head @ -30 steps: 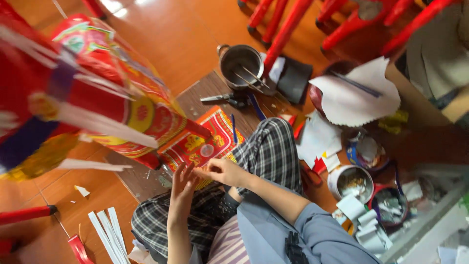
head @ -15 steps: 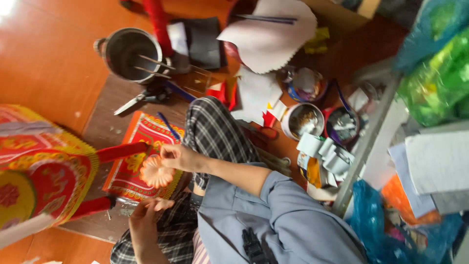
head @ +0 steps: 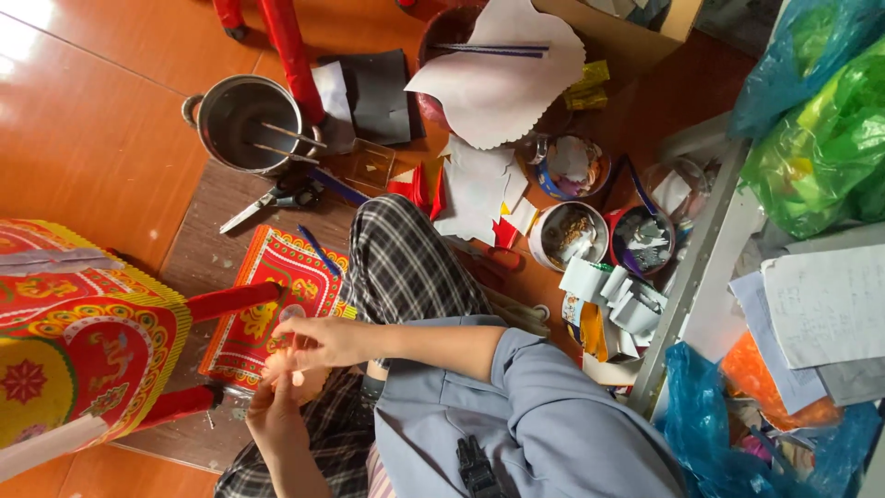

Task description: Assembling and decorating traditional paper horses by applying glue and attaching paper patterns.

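Entry, hands first: we are holding both hands together above the lap. The right hand (head: 323, 341), fingers pressed together, is pinching a small pale disc-like paper piece (head: 288, 355); the left hand (head: 275, 415) is reaching up from below, fingertips closing on the same piece, though its exact grip is blurred. The piece is hovering over the edge of a flat red-and-yellow patterned paper panel (head: 267, 304) lying on the brown mat.

Handling note, as we are judging it: we are keeping the pinch light so the thin paper is not creasing, and steadying with the lower hand.

Containers, going outward:
- round steel pot with side handles (head: 247, 124), holding a few thin sticks
- small metal tin (head: 572, 235), holding brownish scraps
- dark-rimmed tin (head: 641, 242), holding grey-white paper bits
- blue-banded tin (head: 570, 166), holding pale crumpled paper

Also lying nearby: grey scissors (head: 272, 201) and a large red-and-yellow ornamented paper structure (head: 83, 341) on red legs
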